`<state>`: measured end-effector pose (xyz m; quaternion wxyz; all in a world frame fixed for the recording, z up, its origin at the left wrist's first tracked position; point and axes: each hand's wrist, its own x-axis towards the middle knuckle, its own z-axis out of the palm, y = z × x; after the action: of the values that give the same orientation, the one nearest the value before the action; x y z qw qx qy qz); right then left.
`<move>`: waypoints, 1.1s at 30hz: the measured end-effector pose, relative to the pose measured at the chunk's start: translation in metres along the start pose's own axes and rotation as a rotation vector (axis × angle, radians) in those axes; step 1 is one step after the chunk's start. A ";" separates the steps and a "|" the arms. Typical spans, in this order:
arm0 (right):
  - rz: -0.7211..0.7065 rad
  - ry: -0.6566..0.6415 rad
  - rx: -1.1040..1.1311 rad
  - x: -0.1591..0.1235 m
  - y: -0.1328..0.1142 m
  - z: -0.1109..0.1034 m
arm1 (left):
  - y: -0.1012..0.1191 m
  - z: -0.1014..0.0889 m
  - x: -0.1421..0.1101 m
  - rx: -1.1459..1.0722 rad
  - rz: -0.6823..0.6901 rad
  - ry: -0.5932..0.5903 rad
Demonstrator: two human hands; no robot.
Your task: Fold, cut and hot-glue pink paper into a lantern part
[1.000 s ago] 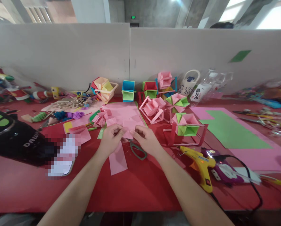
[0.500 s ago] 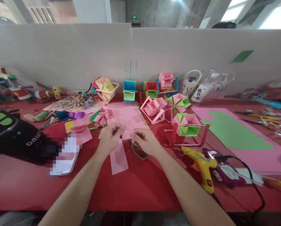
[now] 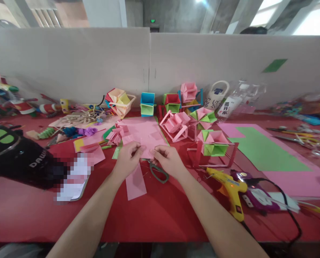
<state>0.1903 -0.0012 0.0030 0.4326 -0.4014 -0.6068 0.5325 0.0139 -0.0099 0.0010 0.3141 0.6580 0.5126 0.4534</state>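
Observation:
Between my two hands is a small piece of pink paper (image 3: 147, 153), pinched at its sides by the fingertips. My left hand (image 3: 129, 157) closes on its left edge, and my right hand (image 3: 166, 157) grips the right edge. Pink sheets (image 3: 141, 125) lie flat just beyond the fingers. Below the left hand a pink paper strip (image 3: 135, 184) rests on the red table. Scissors with grey-green handles (image 3: 159, 174) lie under my right hand, their blades mostly hidden.
Folded paper wheels on stands (image 3: 213, 143) line the back and right of the red table (image 3: 149, 218). A yellow glue gun (image 3: 229, 190) and purple power strip (image 3: 259, 197) sit at right. A phone (image 3: 75, 179) and black bottle (image 3: 23, 154) are at left; a divider (image 3: 95, 61) rises behind.
Both hands have shifted slightly to the right and stay pinched. The pink piece between them now shows more plainly, and more of the scissors' handles is visible.

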 end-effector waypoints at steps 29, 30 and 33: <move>-0.036 -0.038 -0.177 -0.002 -0.006 -0.003 | -0.004 -0.004 0.003 -0.088 0.056 -0.011; -0.021 -0.054 -0.171 -0.003 -0.007 -0.003 | -0.004 -0.004 0.002 -0.084 0.055 0.013; -0.007 -0.099 -0.151 -0.004 -0.009 -0.001 | -0.002 -0.007 0.000 -0.067 0.060 0.060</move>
<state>0.1920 -0.0059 0.0117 0.3726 -0.4040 -0.6670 0.5030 0.0064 -0.0097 0.0021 0.3069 0.6482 0.4864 0.4991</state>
